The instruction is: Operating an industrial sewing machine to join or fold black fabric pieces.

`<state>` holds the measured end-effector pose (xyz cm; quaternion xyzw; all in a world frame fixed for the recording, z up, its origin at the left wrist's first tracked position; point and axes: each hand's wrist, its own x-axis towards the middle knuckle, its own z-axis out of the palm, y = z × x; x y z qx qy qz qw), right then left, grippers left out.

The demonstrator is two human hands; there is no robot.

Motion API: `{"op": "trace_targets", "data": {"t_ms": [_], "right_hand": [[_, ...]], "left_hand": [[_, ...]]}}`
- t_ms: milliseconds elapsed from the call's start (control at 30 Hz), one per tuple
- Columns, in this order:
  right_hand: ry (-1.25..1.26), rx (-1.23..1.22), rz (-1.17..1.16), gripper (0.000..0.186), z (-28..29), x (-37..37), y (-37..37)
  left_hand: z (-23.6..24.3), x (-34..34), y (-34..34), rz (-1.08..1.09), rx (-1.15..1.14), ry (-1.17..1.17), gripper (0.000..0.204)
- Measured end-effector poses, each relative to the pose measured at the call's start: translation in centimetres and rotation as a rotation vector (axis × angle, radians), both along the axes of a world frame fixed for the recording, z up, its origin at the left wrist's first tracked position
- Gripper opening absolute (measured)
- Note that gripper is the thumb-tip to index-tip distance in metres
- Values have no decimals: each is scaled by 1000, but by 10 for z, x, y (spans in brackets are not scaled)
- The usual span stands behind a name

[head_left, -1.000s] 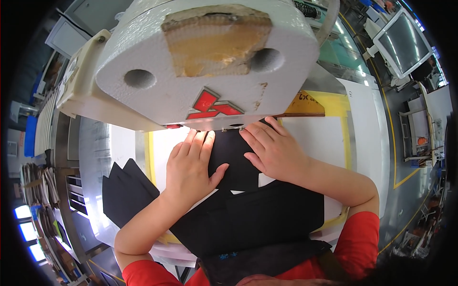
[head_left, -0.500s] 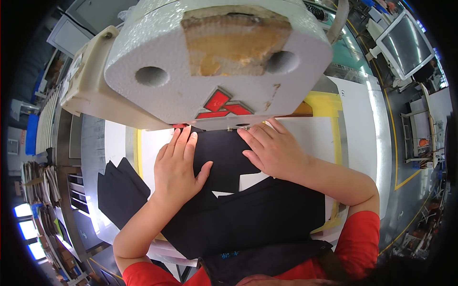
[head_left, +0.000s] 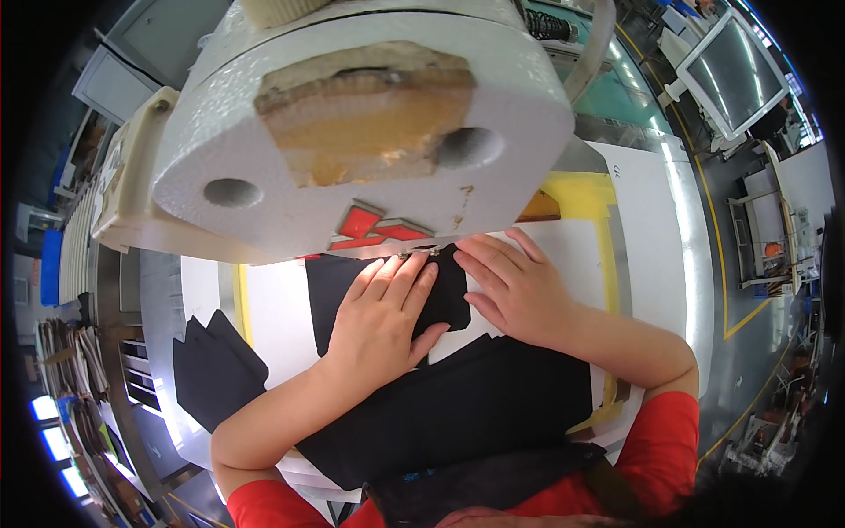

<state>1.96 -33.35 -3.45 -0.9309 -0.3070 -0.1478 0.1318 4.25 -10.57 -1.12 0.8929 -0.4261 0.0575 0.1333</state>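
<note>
Under the white sewing machine head (head_left: pixel 220 145) lies a small black fabric piece (head_left: pixel 327 304). My left hand (head_left: pixel 377 330) rests flat on it, fingers stretched toward the machine and thumb out to the side. At the piece's right edge is my right hand (head_left: pixel 519 295), open, its fingertips touching the cloth close to the machine's lower edge. The needle area is mostly hidden behind the machine head. Nearer to me, a large black fabric piece (head_left: pixel 475 396) is spread over the white work surface (head_left: pixel 572 255) and partly under my left forearm.
More black fabric pieces (head_left: pixel 216 370) with notched edges lie at the left of the table. The bulky machine head fills the space above my hands. Yellow strips (head_left: pixel 603 207) border the white surface. Far right stands a monitor (head_left: pixel 735 75); shelving with stacked material (head_left: pixel 66 361) is at the left.
My left hand has slid right across the cloth, closer to the right hand. The small piece has shifted left and turned relative to the machine. The whole view has also shifted slightly.
</note>
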Motion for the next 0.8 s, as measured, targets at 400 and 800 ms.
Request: {"op": "trace_targets", "data": {"t_ms": [400,800], "right_hand": [[12,7,-10,43,-1,3,-1],[21,121,15,40,-7,2,-3]], "left_hand": [[1,3,-1,1,-3,-33,61],[-1,-4,-2,1,17,-68,61]]}}
